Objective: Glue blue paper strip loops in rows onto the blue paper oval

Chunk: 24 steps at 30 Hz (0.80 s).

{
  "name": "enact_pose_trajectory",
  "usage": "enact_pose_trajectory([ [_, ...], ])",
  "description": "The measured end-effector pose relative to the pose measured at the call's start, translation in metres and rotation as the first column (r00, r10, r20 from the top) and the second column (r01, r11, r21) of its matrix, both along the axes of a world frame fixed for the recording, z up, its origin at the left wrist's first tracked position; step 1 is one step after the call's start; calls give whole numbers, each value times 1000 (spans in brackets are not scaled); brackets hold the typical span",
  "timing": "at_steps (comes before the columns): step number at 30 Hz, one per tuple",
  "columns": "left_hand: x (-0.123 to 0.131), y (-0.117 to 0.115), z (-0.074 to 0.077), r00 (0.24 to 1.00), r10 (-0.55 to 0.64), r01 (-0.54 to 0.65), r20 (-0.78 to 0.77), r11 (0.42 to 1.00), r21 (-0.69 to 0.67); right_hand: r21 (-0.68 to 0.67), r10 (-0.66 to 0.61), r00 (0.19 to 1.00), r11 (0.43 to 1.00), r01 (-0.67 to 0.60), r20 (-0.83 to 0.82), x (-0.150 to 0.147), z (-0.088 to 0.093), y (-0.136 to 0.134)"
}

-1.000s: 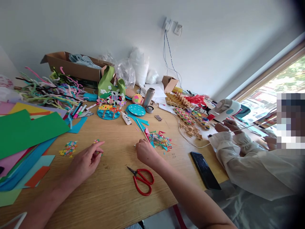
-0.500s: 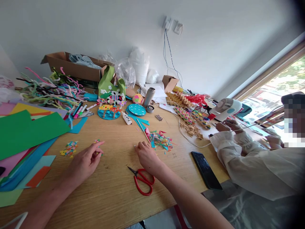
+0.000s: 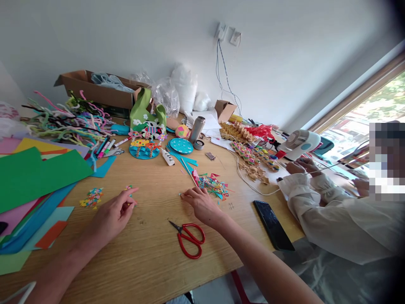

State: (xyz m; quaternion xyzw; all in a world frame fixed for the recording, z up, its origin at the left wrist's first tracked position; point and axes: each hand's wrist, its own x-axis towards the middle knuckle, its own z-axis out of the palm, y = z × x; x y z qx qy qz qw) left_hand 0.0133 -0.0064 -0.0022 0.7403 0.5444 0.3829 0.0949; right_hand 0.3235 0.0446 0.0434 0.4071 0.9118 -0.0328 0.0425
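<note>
I judge sorting in hand; next calls for pinching the pale scrap (image 3: 179, 194) below frame centre. Right grip (image 3: 201, 205), left grip (image 3: 113, 212): closure I cannot tell.

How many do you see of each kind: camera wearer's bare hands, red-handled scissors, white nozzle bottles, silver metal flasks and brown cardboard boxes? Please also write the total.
Bare hands: 2 (left hand, right hand)
Red-handled scissors: 1
White nozzle bottle: 1
Silver metal flask: 1
Brown cardboard boxes: 2 (large box, small box)
Total: 7

Tiny multicoloured pieces (image 3: 128, 187) — partly hidden — on the wooden table (image 3: 142, 261)
</note>
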Motion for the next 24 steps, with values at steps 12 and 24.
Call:
enact_pose_trajectory([
  [12,3,0,-2,999,-40,40,-23,999,11,38,-169,963,983,180,-208,20,-16,1],
  [24,4,-1,1,999,-46,47,-13,999,6,-6,-471,832,871,491,-293,-10,-14,9],
])
